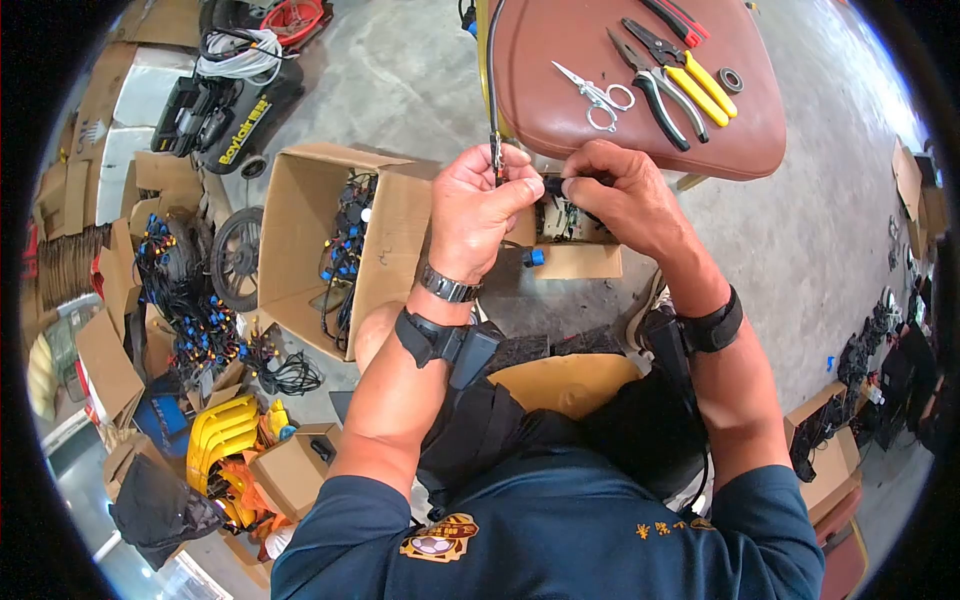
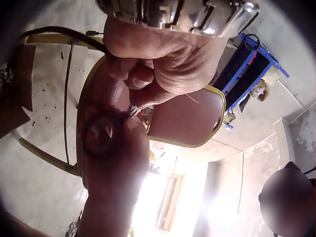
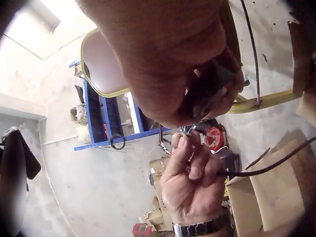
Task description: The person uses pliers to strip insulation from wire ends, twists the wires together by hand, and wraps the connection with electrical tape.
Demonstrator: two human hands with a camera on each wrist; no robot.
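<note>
My left hand [image 1: 478,205] pinches a black cable [image 1: 492,80] near its end, where short thin wires show between thumb and fingers. Close by on the right, my right hand [image 1: 630,195] grips a small black piece [image 1: 553,186], mostly hidden by the fingers. The fingertips of both hands almost meet in front of the chair. Seen in the right wrist view, the cable [image 3: 276,165] runs out from the left hand [image 3: 190,192], and a bit of shiny wire [image 3: 186,131] shows at its fingertips.
On the brown chair seat [image 1: 540,110] lie folding scissors [image 1: 597,96], pliers [image 1: 660,90], yellow-handled wire strippers [image 1: 690,75], a red-handled tool [image 1: 682,20] and a ring [image 1: 731,80]. A cardboard box [image 1: 300,250] of connectors stands left; a smaller box [image 1: 580,262] sits below the hands.
</note>
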